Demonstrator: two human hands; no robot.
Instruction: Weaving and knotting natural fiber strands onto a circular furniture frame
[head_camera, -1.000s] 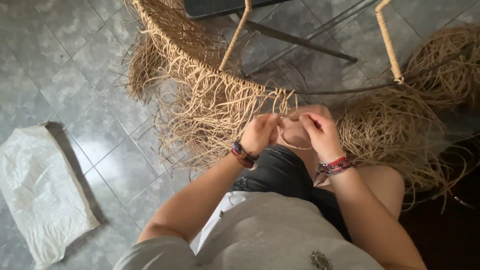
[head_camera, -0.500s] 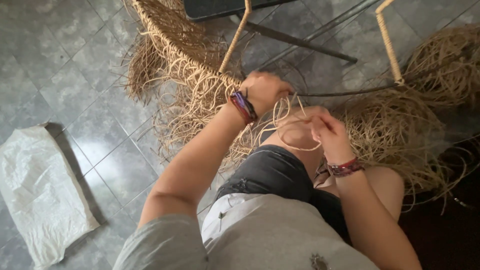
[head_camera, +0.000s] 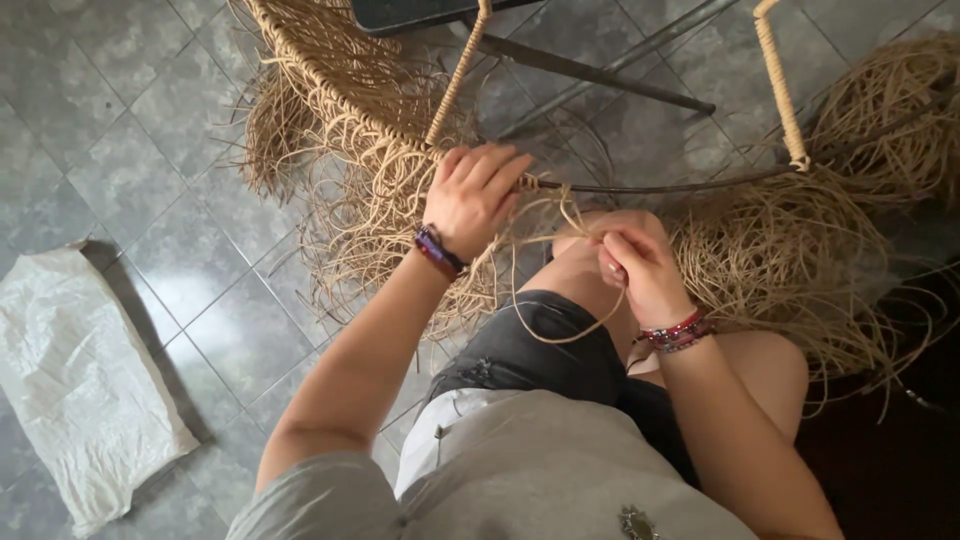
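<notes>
A: While the left hand (head_camera: 478, 195) is clamped on the metal frame rod (head_camera: 690, 183) at the end of the wound section, keep it there as the anchor so the wrap stays tight.

B: And the right hand (head_camera: 632, 262)?

A: It pinches the rattan strand (head_camera: 572, 335) at centre, above the knee. Pull steadily and take out the slack loop.

B: Axis?

A: The rod runs 9 to 3 o'clock, bowed. The strand loops down toward 6, free end hidden.
</notes>
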